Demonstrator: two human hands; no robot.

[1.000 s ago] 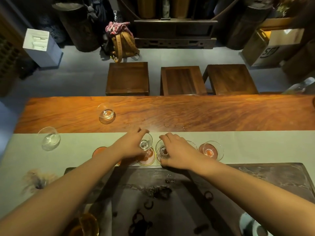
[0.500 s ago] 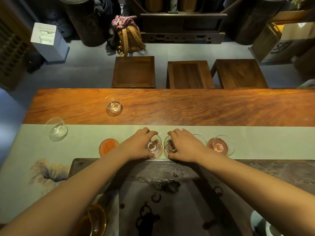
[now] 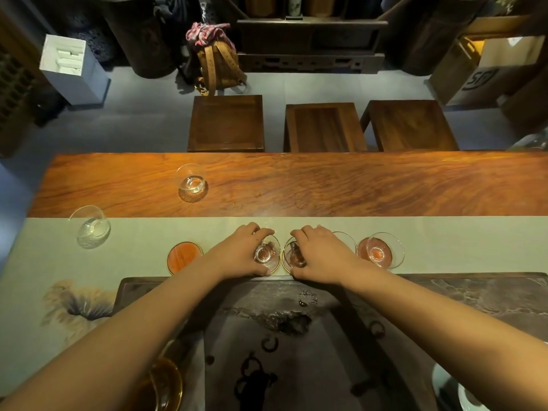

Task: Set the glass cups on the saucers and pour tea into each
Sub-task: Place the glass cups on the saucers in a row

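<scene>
We see the left hand (image 3: pixel 241 252) curled round a small glass cup (image 3: pixel 266 253) that sits on a gold-rimmed saucer (image 3: pixel 275 266), and the right hand (image 3: pixel 318 254) gripping a second cup (image 3: pixel 293 256) just beside it. Both stand on the pale runner (image 3: pixel 444 241) of the bench (image 3: pixel 326 185), near the dark tea tray (image 3: pixel 474 295). To the right, a third cup (image 3: pixel 382 252) rests on its reddish saucer (image 3: pixel 363 251); to the left, one saucer (image 3: pixel 184 257) lies bare. Two more glasses stand apart (one (image 3: pixel 92 228) on the runner, one (image 3: pixel 192 183) on the bare wood).
</scene>
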